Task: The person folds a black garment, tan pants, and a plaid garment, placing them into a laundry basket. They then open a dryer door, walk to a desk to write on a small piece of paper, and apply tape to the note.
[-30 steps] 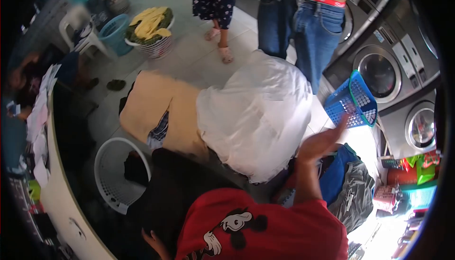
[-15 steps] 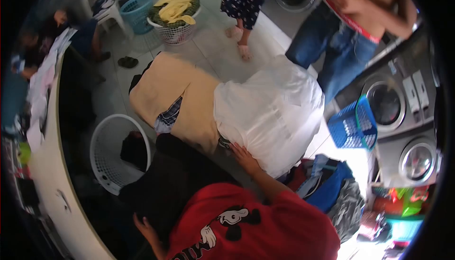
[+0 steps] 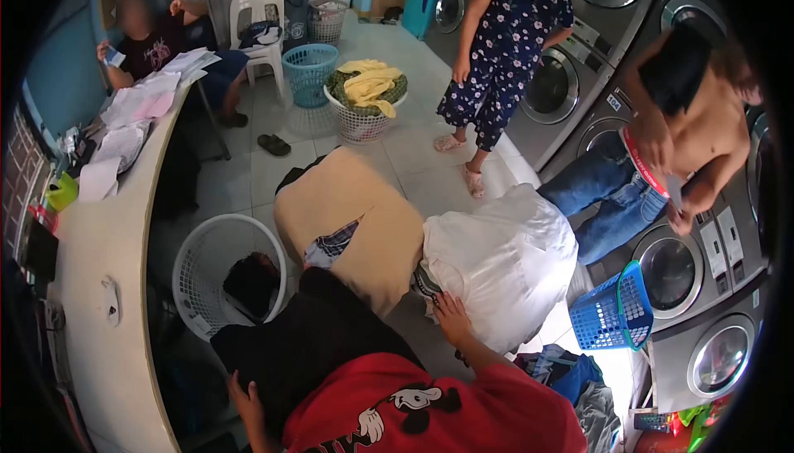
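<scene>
My right hand (image 3: 452,318) lies flat with its fingers spread at the lower left edge of a white shirt (image 3: 500,259), which covers a pile of clothes. Left of it, a tan garment (image 3: 343,213) drapes over another heap, and plaid cloth (image 3: 332,244) shows through its gap. My left hand (image 3: 246,399) rests with fingers apart beside the black trousers (image 3: 306,341) on my lap, holding nothing that I can see. A white laundry basket (image 3: 186,264) with dark clothing (image 3: 252,286) inside stands beyond my left knee.
A long counter (image 3: 99,246) with papers runs along the left, a seated person (image 3: 153,44) behind it. Two people stand ahead near the washing machines (image 3: 668,275). A blue basket (image 3: 608,321) is at right; a full laundry basket (image 3: 364,118) and a chair (image 3: 256,19) stand farther back.
My view has tilted up, bringing more of the room into sight. My right hand stays at the white shirt's edge, and my left hand stays by my lap.
</scene>
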{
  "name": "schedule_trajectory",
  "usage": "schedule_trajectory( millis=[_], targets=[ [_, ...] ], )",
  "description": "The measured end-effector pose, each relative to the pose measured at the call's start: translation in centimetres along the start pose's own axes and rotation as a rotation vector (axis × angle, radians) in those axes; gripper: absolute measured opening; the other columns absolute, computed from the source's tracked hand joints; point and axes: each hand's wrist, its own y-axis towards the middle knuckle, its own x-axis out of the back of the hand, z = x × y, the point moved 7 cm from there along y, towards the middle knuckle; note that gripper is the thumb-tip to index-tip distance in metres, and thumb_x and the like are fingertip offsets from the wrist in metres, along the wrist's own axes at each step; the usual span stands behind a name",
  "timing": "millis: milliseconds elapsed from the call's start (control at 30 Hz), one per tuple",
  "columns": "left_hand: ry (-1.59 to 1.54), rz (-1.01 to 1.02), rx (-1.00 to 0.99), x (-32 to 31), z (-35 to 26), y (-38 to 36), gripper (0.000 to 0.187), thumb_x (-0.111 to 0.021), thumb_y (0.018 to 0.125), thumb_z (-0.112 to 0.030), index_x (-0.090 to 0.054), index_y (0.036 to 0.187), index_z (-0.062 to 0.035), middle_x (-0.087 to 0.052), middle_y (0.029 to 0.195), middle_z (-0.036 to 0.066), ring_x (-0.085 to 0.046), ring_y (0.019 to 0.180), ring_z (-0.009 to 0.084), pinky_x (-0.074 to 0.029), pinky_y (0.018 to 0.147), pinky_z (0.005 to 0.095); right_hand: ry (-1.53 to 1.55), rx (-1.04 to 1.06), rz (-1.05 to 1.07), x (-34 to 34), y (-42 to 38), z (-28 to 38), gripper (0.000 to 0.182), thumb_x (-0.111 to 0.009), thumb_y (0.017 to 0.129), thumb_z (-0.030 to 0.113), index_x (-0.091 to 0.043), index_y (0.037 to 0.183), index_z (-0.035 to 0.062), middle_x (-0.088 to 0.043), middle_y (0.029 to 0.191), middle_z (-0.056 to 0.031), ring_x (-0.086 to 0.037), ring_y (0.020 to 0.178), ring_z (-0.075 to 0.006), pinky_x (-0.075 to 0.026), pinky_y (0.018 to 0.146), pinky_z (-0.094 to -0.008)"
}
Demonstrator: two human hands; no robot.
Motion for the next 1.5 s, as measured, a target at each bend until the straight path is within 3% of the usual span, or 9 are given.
schedule_trajectory(
  millis=[100, 300, 400, 467, 800, 1000, 1100, 1267, 1500],
  targets=[
    [0.019, 0.026, 0.031, 0.1, 0.1, -0.8, 0.041, -0.048, 0.081, -0.017, -0.04, 0.118, -0.0008, -0.037, 0.122, 0.021, -0.035, 0.115, 0.0341, -0.025, 0.097, 0.0376, 0.141, -0.054, -0.05, 1.9, 1.1, 0.5, 0.029, -0.051, 0.076, 0.016, -0.053, 0.105, 0.012, -0.039, 0.126, -0.0107, -0.031, 0.121, -0.0277, -0.024, 0.096, -0.046],
    [-0.422, 0.048, 0.313, 0.3, 1.6, 0.8, 0.045, -0.045, 0.085, -0.026, -0.038, 0.121, -0.0001, -0.042, 0.121, 0.017, -0.04, 0.112, 0.0273, -0.028, 0.095, 0.0335, 1.771, -0.753, 0.34, 3.3, 9.3, 6.0, 0.037, -0.048, 0.083, 0.039, -0.056, 0.09, 0.003, -0.06, 0.085, -0.0121, -0.057, 0.082, -0.0215, -0.043, 0.071, -0.0316],
    [-0.366, 0.065, 0.426, 0.0, 3.1, 0.5, 0.046, -0.042, 0.086, -0.031, -0.038, 0.122, -0.0028, -0.045, 0.118, 0.015, -0.041, 0.111, 0.0242, -0.029, 0.093, 0.0316, 1.479, -0.31, 0.226, 4.4, 13.5, 10.1, 0.042, -0.047, 0.082, 0.043, -0.056, 0.085, 0.0029, -0.058, 0.075, -0.014, -0.056, 0.074, -0.0252, -0.043, 0.067, -0.0339],
    [-0.488, 0.079, 0.526, -0.9, 4.4, -0.6, 0.051, -0.04, 0.087, -0.038, -0.039, 0.12, 0.0003, -0.044, 0.119, 0.015, -0.04, 0.112, 0.024, -0.028, 0.094, 0.0314, 1.214, -0.257, 0.322, 6.4, 14.1, 10.7, 0.049, -0.047, 0.078, 0.051, -0.055, 0.084, 0.0031, -0.057, 0.077, -0.0164, -0.056, 0.077, -0.0327, -0.042, 0.068, -0.0374],
    [-0.213, 0.014, 0.558, 2.3, 2.8, -2.9, 0.052, -0.038, 0.084, -0.048, -0.051, 0.09, 0.0022, -0.056, 0.085, 0.017, -0.052, 0.083, 0.0246, -0.038, 0.075, 0.0318, 0.907, -0.194, 0.261, 14.0, 12.8, 13.4, 0.04, -0.049, 0.079, 0.046, -0.054, 0.08, 0.0064, -0.057, 0.075, -0.0081, -0.055, 0.075, -0.026, -0.042, 0.061, -0.0371],
    [-0.277, 0.019, 0.598, 2.4, 1.6, -3.1, 0.048, -0.052, 0.079, -0.044, -0.052, 0.09, 0.0023, -0.057, 0.082, 0.016, -0.053, 0.079, 0.0194, -0.04, 0.071, 0.0291, 0.611, -0.061, 0.061, 17.0, 15.0, 16.3, 0.037, -0.054, 0.077, 0.043, -0.052, 0.081, 0.0056, -0.057, 0.078, -0.0094, -0.055, 0.078, -0.0265, -0.045, 0.063, -0.0381],
    [-0.2, 0.054, 0.62, 2.0, 1.6, -2.9, 0.046, -0.054, 0.079, -0.04, -0.051, 0.091, 0.0045, -0.057, 0.084, 0.016, -0.053, 0.081, 0.0178, -0.04, 0.072, 0.0271, 0.486, 0.051, 0.231, 15.3, 15.9, 18.0, 0.038, -0.052, 0.078, 0.043, -0.052, 0.084, 0.0052, -0.057, 0.079, -0.0104, -0.056, 0.079, -0.0283, -0.046, 0.065, -0.0385],
    [-0.809, -0.038, 0.748, 1.4, 1.6, -1.0, 0.038, -0.057, 0.079, -0.031, -0.049, 0.095, 0.0032, -0.056, 0.092, 0.013, -0.054, 0.085, 0.0191, -0.041, 0.077, 0.0287, 0.716, -0.047, 0.211, 14.4, 17.9, 17.2, 0.035, -0.051, 0.08, 0.039, -0.052, 0.086, 0.0037, -0.059, 0.079, -0.0151, -0.056, 0.08, -0.0334, -0.045, 0.066, -0.042],
    [-0.846, -0.202, 0.389, 8.7, -3.9, 9.3, 0.018, -0.055, 0.082, -0.02, -0.048, 0.086, -0.0046, -0.049, 0.077, -0.001, -0.046, 0.07, 0.0055, -0.039, 0.065, 0.0194, 1.4, -0.171, 0.115, 19.5, 26.7, 11.4, 0.03, -0.052, 0.08, 0.025, -0.054, 0.087, -0.0037, -0.058, 0.078, -0.0181, -0.055, 0.073, -0.0287, -0.041, 0.067, -0.0322]
  ],
)
